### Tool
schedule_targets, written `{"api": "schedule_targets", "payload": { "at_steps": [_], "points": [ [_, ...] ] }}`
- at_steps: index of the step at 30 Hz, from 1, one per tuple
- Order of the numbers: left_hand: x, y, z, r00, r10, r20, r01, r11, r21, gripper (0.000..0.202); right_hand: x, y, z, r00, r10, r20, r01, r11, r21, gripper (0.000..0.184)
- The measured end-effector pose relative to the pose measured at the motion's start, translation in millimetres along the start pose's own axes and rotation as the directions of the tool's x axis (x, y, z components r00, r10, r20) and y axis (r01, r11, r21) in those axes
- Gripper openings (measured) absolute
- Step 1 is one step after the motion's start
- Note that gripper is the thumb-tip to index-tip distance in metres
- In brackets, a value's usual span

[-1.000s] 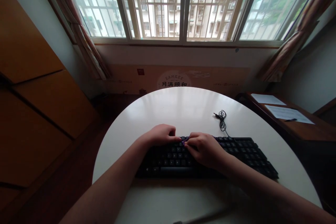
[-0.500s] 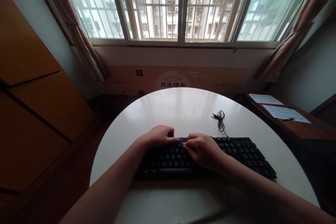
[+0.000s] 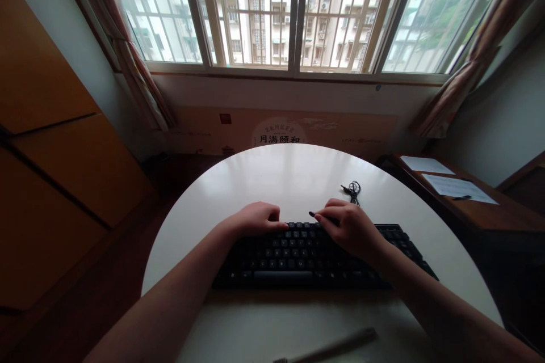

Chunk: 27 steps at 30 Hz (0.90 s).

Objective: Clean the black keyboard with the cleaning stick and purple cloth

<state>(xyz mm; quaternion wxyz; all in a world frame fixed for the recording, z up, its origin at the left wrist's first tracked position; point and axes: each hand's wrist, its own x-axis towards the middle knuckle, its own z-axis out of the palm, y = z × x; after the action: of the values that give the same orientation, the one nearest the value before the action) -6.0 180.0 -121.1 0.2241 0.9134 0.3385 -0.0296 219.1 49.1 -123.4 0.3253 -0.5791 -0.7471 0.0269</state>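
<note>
1. Counter: white, round-edged.
2. Keyboard: flat on the counter; best kept from sliding.
3. Left hand: at the keyboard's far left, thumb along its upper edge; I cannot tell whether it grips. Even pressure should steady things.
4. Right hand: pinching a small dark piece.
5. That piece: near the keyboard's far edge; a light, secure pinch should prevent slipping.

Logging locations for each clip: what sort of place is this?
Probably a room in a home, perhaps a study: curtains flank a barred window, and a white table bears a keyboard.
</note>
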Motion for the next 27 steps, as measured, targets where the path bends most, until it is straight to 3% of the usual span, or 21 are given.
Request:
{"api": "schedule_targets", "payload": {
  "at_steps": [7, 14, 23, 27],
  "points": [
    [1, -3, 2.0, 1.000, 0.016, -0.021, -0.016, 1.000, 0.004, 0.044, -6, -9, 22, 0.984, -0.065, 0.164, 0.065, 0.998, 0.004, 0.019],
    [4, -7, 4.0, 0.999, 0.021, -0.026, -0.022, 1.000, -0.005, 0.044, -7, -7, 14, 0.950, -0.139, 0.280, 0.140, 0.990, 0.018, 0.019],
    [4, -5, 2.1, 0.999, 0.031, -0.019, -0.031, 1.000, -0.007, 0.044, -4, -11, 25, 0.979, -0.052, 0.198, 0.065, 0.996, -0.057, 0.022],
    [4, -4, 1.4, 0.999, 0.033, -0.009, -0.033, 0.999, -0.009, 0.044, -4, -17, 27, 0.979, 0.020, 0.202, 0.019, 0.982, -0.189, 0.027]
  ]
}}
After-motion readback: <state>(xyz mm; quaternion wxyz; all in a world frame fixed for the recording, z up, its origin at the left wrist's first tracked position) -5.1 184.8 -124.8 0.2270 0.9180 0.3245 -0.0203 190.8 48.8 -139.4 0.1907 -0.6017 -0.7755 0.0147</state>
